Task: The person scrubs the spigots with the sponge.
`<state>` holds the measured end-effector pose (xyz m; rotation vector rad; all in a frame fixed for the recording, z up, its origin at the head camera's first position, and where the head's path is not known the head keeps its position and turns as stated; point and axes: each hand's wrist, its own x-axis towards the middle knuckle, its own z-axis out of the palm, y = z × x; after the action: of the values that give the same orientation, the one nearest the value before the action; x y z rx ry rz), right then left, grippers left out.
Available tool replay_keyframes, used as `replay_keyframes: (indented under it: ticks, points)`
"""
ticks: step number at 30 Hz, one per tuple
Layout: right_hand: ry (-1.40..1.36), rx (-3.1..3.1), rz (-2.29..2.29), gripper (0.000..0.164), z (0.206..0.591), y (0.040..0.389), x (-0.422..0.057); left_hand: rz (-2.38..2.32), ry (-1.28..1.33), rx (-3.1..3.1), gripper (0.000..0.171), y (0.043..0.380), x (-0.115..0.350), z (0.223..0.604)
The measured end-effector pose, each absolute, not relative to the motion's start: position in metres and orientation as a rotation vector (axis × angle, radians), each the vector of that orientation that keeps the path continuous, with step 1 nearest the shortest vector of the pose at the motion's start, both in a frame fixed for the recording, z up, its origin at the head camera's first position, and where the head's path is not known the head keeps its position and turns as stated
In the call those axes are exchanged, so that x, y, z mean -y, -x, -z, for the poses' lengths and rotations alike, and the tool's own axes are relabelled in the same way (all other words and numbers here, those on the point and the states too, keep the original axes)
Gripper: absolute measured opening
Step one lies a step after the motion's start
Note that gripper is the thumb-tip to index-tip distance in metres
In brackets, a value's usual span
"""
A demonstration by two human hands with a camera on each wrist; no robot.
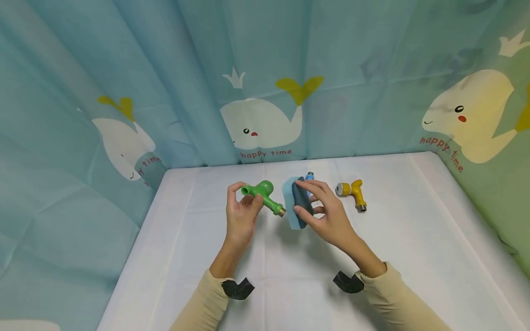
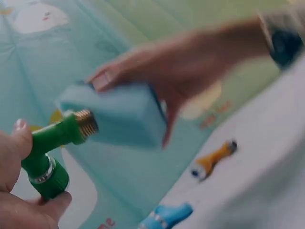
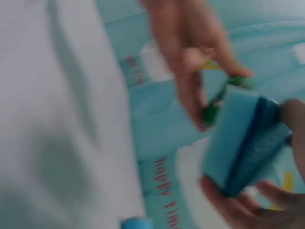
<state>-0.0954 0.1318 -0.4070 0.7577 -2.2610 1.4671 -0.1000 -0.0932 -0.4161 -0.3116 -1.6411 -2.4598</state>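
A green faucet with a brass threaded end is held in my left hand, fingers and thumb around its body, above the table. My right hand grips a sponge, light blue on one side with a dark blue layer on the other. In the left wrist view the sponge overlaps the threaded end of the faucet. The right wrist view shows the sponge in front of the faucet, hiding most of it.
A yellow faucet lies on the white table to the right. Behind the right hand a blue faucet is partly hidden. A whale-print curtain hangs behind the table, and black wrist mounts sit on the sleeves.
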Motion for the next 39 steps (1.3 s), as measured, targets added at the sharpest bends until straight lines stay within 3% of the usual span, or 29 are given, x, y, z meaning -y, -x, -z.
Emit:
replay_keyframes:
  ticks: [7,16,20,26,39]
  points:
    - [-0.994,2.562,-1.501,0.043,0.391,0.099,-0.145,2.222,0.74,1.801,0.065,0.099,0.099,0.416]
    - [-1.029,2.717,-1.634,0.039,0.394,0.106,-0.149,2.18,1.041,1.822,0.053,0.099,0.106,0.41]
    - [-1.06,2.766,-1.58,0.04,0.4,0.104,-0.15,2.196,1.065,1.851,0.051,0.097,0.108,0.413]
    - [-0.863,2.555,-1.404,0.043,0.401,0.095,-0.155,2.118,0.941,1.958,0.047,0.095,0.111,0.417]
    - [-0.825,2.301,-1.162,0.054,0.406,0.093,-0.13,2.235,0.993,1.893,0.055,0.096,0.108,0.423]
